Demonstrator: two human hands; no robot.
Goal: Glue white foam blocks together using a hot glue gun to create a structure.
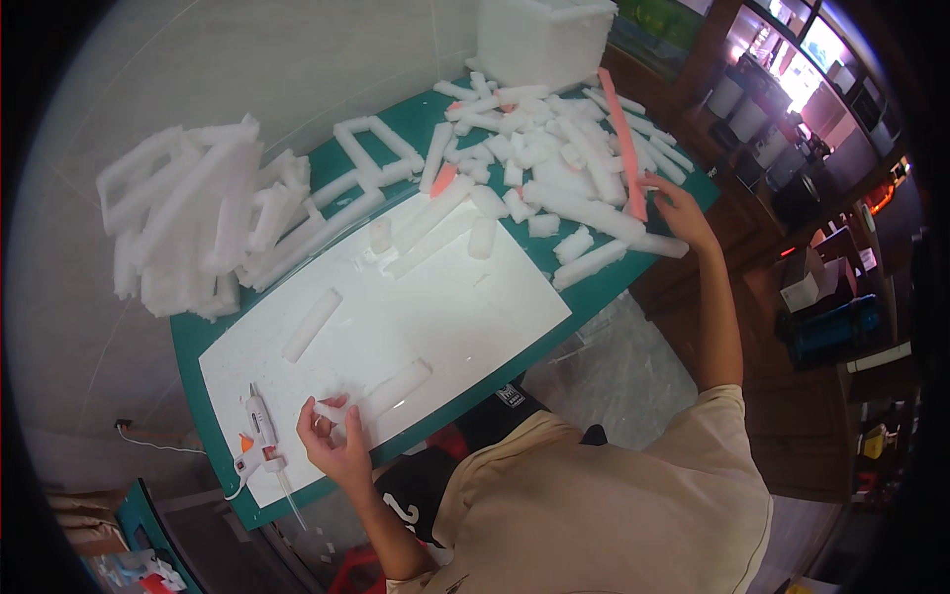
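My left hand (341,447) is over the near left part of the white board (465,337), its fingers curled around a small white foam piece (330,410). Right beside it lies a short white foam stick (398,388). A white glue gun (261,428) with a clear glue stick rests to the left of that hand. At the right end of the table my right hand (681,216) reaches to the foam pile, fingers apart. Its fingertips are at the right edge of a long pink foam strip (623,139), near its lower end. White foam sticks (584,210) lie next to them.
The green table (188,342) carries a heap of glued foam frames (188,218) on the left and an open foam frame (371,148) at the back. A large white foam block (544,40) stands at the far right. Shelves with assorted goods (792,129) are beyond the right side.
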